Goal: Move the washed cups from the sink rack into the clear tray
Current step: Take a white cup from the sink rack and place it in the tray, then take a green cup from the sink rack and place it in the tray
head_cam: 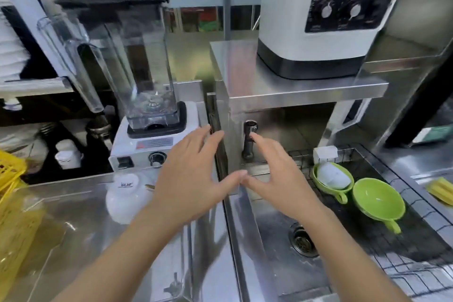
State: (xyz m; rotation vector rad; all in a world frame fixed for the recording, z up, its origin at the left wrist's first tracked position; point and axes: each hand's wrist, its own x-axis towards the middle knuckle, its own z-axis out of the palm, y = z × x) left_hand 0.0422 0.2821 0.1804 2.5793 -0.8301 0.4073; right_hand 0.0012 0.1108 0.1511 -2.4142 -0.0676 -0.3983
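Two green cups lie on the black wire sink rack (416, 206) at the right: one (378, 202) tipped with its mouth toward me, the other (321, 179) behind it with a white cup (333, 175) nested inside. In the clear tray (49, 206) at the lower left, a white cup (127, 195) rests upside down. My left hand (188, 179) hovers over the tray's right edge, fingers spread, holding nothing. My right hand (277, 176) is spread over the sink's left side, empty, left of the rack. The thumb tips nearly touch.
A blender (144, 81) stands behind the tray. A steel shelf (294, 91) above the sink carries a white appliance (316, 22). The black tap (248, 140) sits just behind my right hand. The sink drain (302, 240) is below. Yellow baskets (12, 191) stand at far left.
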